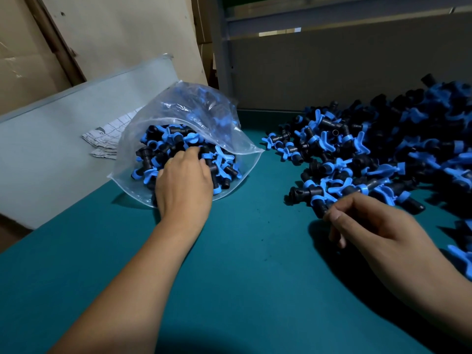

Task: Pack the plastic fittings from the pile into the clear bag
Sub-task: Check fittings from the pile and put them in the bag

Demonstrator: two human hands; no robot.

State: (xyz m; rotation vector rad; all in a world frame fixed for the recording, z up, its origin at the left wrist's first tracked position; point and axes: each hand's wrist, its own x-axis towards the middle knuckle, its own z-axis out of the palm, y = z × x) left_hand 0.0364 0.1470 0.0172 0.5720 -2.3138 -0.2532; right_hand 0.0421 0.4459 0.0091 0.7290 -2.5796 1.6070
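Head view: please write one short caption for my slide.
Left hand reaches into the clear bag of fittings while right hand pinches one fitting from the pile.

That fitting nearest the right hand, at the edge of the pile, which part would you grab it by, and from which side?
Probably by its black barrel, from the near side. The fitting lies flat at the pile's near edge, one black end pointing toward the person over bare green table. The right hand already pinches that end. The blue wings look thin and sit tangled among neighbouring pieces, so they seem a poorer hold.

Glossy, crinkled clear plastic bag (204,108) — smooth blue-and-black plastic fittings (383,154) — on a matt teal table (242,277).
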